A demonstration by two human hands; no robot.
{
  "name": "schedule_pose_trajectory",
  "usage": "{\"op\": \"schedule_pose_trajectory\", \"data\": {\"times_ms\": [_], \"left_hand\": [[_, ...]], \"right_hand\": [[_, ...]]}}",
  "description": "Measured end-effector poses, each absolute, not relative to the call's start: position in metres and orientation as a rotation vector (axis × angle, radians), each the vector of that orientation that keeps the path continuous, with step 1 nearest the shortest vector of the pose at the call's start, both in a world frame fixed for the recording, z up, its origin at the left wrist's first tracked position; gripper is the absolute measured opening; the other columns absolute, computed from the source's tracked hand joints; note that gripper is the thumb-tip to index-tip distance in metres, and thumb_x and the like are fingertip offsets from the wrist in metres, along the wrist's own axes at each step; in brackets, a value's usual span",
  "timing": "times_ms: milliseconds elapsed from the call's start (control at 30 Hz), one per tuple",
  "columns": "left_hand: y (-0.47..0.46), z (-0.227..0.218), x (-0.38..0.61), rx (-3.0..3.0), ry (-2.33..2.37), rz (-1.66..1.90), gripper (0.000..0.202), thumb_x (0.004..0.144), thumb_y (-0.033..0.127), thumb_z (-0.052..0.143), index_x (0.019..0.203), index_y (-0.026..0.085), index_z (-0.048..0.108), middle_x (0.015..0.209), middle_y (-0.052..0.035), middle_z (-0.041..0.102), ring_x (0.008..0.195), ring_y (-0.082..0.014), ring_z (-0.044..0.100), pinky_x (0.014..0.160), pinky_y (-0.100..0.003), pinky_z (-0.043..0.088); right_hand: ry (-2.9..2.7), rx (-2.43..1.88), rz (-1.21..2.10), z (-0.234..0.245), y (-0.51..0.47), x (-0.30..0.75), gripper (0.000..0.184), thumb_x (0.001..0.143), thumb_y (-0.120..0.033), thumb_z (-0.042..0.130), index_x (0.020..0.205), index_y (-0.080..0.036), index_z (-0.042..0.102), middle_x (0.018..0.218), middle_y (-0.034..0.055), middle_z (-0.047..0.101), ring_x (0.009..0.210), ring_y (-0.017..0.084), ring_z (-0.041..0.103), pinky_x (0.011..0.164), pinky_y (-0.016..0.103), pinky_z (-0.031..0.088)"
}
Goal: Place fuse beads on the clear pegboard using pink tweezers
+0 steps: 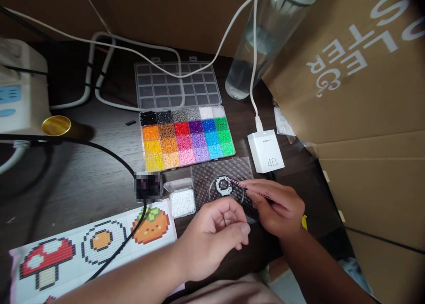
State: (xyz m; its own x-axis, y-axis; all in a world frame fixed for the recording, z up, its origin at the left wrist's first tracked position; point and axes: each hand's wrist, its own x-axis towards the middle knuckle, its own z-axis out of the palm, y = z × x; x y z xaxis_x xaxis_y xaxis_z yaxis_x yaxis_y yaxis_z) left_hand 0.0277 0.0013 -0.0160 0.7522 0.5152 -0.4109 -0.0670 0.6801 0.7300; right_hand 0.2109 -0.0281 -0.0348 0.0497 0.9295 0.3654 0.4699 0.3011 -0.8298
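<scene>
Dark table (pixel 83 184): open bead box (pixel 190 135), pegboard (pixel 203 173), white-bead case (pixel 181 186), pixel-pattern sheet (pixel 78 255), white charger (pixel 265 151), bottle (pixel 268 40).

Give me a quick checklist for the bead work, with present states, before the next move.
1. Tweezers held: ok, pinched in the right hand.
2. Their tips over the pegboard: ok, by the upper right of the ring of pale beads.
3. Bead between the tips: cannot tell, too small.
4. Box of white beads open: ok, lid swung back.
5. Left hand off the pegboard: cannot tell; it overlaps the near part in view, contact hidden.
6. Pattern sheet fully visible: not ok; a black cable crosses it and the left forearm covers part.
</scene>
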Motion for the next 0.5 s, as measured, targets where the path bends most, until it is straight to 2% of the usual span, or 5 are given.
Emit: {"op": "schedule_pose_trajectory", "data": {"times_ms": [500], "left_hand": [[0.0010, -0.0168, 0.0282, 0.765, 0.653, 0.345, 0.022, 0.084, 0.033, 0.063, 0.081, 0.014, 0.054, 0.068, -0.0012, 0.061, 0.060, -0.0079, 0.054, 0.059, -0.020, 0.045]], "right_hand": [[-1.569, -1.325, 0.570, -0.0362, -0.0268, 0.2108, 0.038, 0.078, 0.006, 0.062, 0.101, -0.022, 0.075, 0.097, 0.0045, 0.078, 0.086, 0.017, 0.075, 0.075, 0.027, 0.063]]}}
